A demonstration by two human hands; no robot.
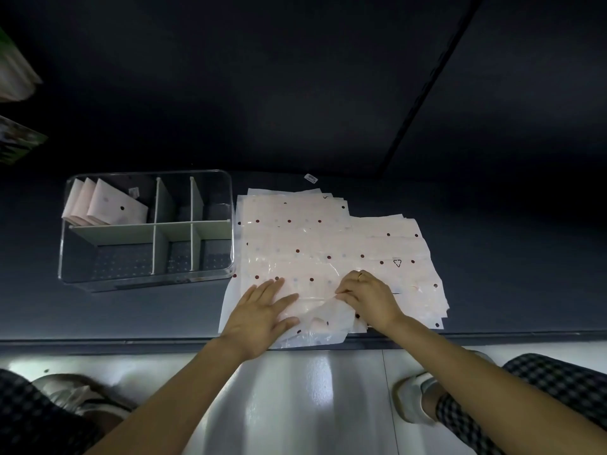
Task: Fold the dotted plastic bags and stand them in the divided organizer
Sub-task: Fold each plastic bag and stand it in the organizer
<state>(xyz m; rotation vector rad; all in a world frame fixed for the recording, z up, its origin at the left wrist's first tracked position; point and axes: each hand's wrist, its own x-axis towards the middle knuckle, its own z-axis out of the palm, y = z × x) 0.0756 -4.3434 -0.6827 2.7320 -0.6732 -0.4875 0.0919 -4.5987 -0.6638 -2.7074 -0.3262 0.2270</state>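
A stack of pale pink dotted plastic bags (328,238) lies flat on the dark surface in the middle. My left hand (262,310) presses flat on the stack's near left part, fingers straight. My right hand (368,297), with a ring, pinches the lifted near edge of the top bag (322,323), which curls up at the front. To the left stands the clear divided organizer (147,277) with white dividers. Three folded dotted bags (108,205) stand in its far left compartment.
The dark surface (115,313) ends in a near edge, with a glossy grey floor (295,389) below. My feet and checked trouser legs (542,389) show at both lower corners. A small label (310,178) lies behind the stack. A dark wall rises behind.
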